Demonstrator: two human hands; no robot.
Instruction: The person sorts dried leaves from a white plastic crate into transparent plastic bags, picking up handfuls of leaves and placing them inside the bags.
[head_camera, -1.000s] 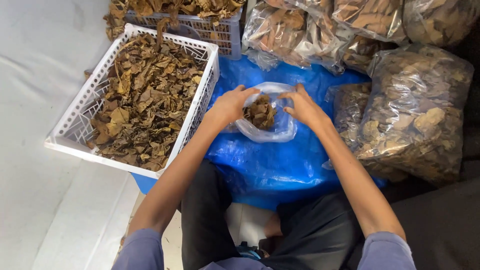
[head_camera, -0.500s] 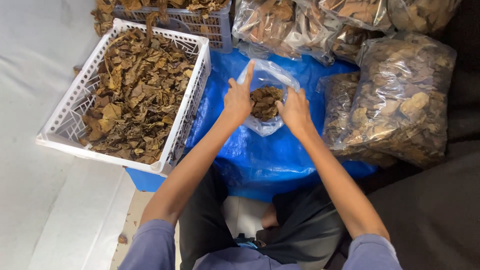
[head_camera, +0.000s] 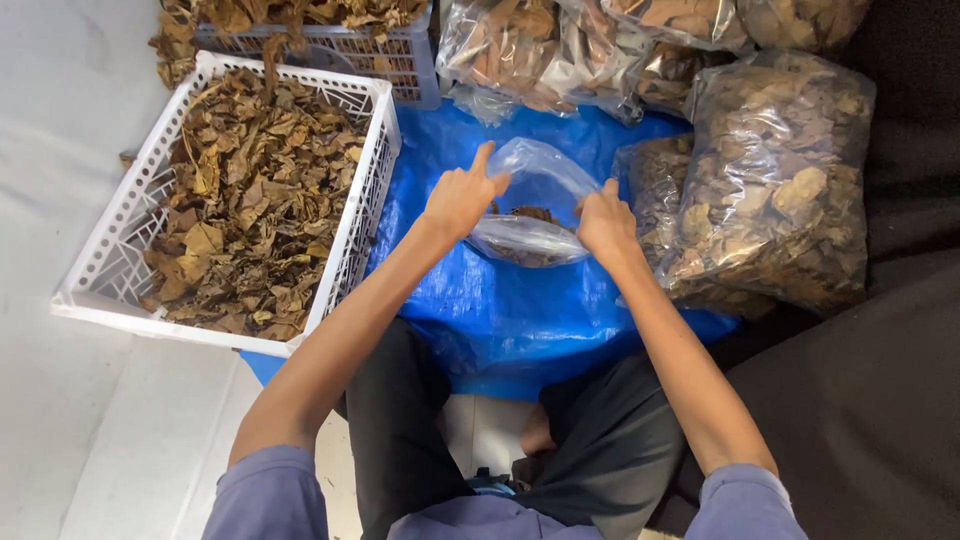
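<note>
A: What are the hands doing?

B: The left hand (head_camera: 460, 198) and right hand (head_camera: 604, 220) are both closed on the clear plastic bag (head_camera: 530, 205) of dried leaves, left forefinger sticking up.

A: Where's the bag?

B: Centre, over the blue tarp (head_camera: 500, 300). At nine o'clock from it sits the white basket (head_camera: 105, 290) of leaves; at three o'clock lie the filled bags (head_camera: 780, 180).

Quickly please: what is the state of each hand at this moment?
Left hand: grip closed on the rim of the small clear plastic bag of dry brown leaves, index finger raised.
Right hand: grip closed on the same bag's opposite side.
</note>
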